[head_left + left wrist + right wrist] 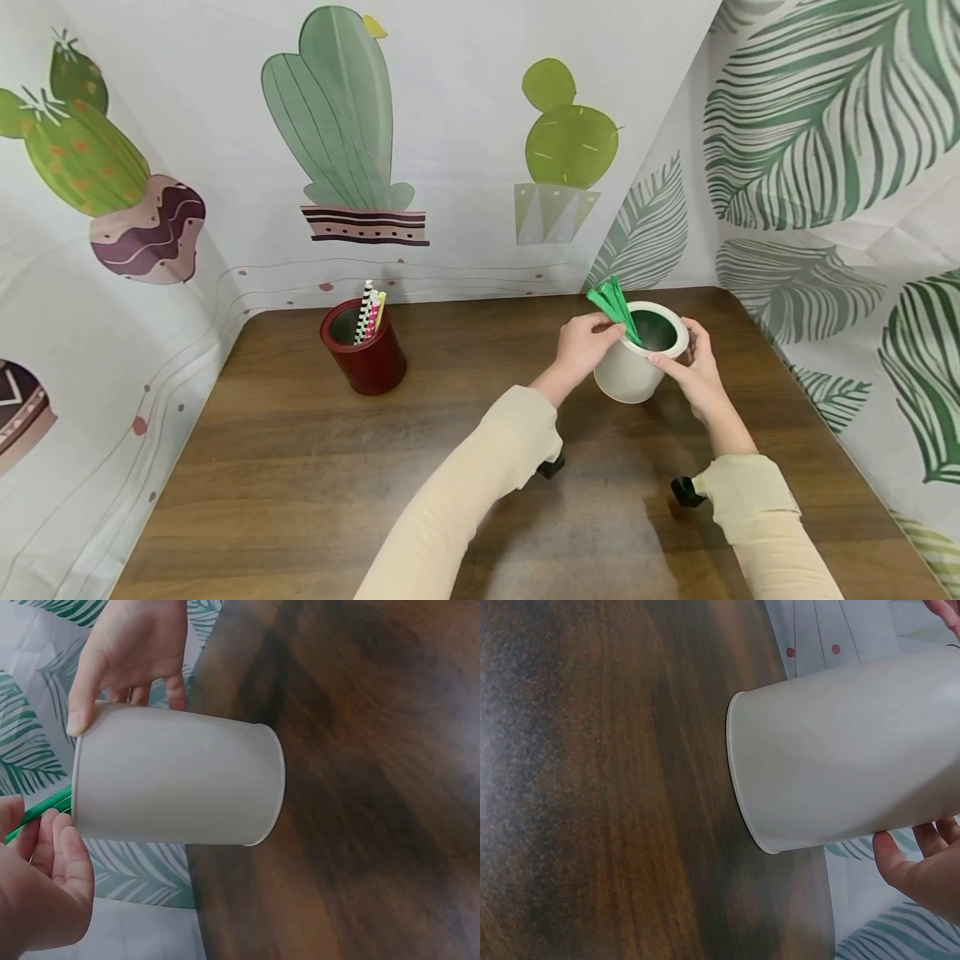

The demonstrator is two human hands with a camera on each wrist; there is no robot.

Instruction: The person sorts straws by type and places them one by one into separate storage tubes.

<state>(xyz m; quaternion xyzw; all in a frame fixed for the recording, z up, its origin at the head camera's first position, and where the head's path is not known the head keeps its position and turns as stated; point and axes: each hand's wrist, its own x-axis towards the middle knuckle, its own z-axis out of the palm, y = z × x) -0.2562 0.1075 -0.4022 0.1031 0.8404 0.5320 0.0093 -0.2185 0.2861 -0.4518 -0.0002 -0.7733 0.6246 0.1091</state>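
A white cylindrical container with a thick rim and a green inside stands at the back right of the table. A bundle of thin, shiny green sticks leans out over its left rim. My left hand pinches these sticks right at the rim; in the left wrist view its fingers curl round their lower part. On the opposite side my right hand grips the container by its rim, thumb in front and fingers behind. The sticks' lower ends are hidden inside the container.
A dark red cylindrical container stands at the back left, holding several patterned sticks in black and white, pink and yellow. The brown wooden table meets printed cloth at its back and sides.
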